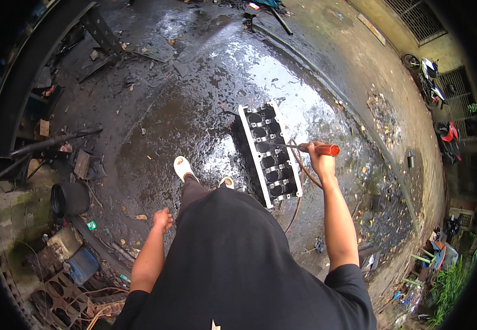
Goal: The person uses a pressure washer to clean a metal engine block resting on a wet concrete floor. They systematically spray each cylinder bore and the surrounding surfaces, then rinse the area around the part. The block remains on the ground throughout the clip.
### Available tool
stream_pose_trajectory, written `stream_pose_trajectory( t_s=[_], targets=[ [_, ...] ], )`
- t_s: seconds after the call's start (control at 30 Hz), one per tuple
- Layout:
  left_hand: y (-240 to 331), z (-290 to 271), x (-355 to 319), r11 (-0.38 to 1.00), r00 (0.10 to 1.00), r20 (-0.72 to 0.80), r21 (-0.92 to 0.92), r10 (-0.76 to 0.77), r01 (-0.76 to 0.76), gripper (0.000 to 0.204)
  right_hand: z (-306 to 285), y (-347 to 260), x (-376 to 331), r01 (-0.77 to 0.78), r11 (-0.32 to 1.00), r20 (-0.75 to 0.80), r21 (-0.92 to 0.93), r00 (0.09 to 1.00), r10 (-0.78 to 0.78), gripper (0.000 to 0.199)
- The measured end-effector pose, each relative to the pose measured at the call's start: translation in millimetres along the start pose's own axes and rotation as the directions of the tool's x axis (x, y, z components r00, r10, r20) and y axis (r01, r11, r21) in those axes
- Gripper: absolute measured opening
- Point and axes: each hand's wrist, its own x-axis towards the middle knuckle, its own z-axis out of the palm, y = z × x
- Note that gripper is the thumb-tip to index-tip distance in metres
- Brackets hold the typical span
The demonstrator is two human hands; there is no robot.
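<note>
In my right hand is a spray gun with an orange-red cylindrical end, its fingers wrapped round the grip. The thin metal nozzle points left over an engine block. A brownish hose trails down from the gun beside the block. Lying on wet dark ground, the block has a pale metal rim and a row of several dark round bores. My left hand hangs low at my left side, apart from the block, its fingers curled with nothing seen in them.
Near the left wall stand a black bucket, a blue jerrycan and a rusty metal part. A dark steel beam rises at far left. Motorbikes are parked at far right. Oily puddles and scattered debris surround my feet.
</note>
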Motion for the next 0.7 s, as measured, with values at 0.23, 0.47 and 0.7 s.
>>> stream_pose_trajectory(
  t_s=[0.23, 0.47, 0.7],
  targets=[
    [24, 0, -2, 0.999, 0.999, 0.016, 0.026, 0.034, -0.034, 0.025, 14, 26, 18, -0.073, 0.995, -0.1, 0.061, 0.992, 0.079, 0.028],
    [41, -5, -12, 0.996, 0.996, -0.029, 0.021, 0.083, -0.082, 0.024, 23, 41, 30, -0.107, 0.98, -0.15, 0.168, 0.98, 0.133, 0.028],
    [34, -5, -16, 0.998, 0.999, -0.023, 0.047, 0.044, -0.042, 0.026, 32, 70, 40, -0.077, 0.987, -0.248, 0.14, 0.963, 0.11, 0.025]
  ],
)
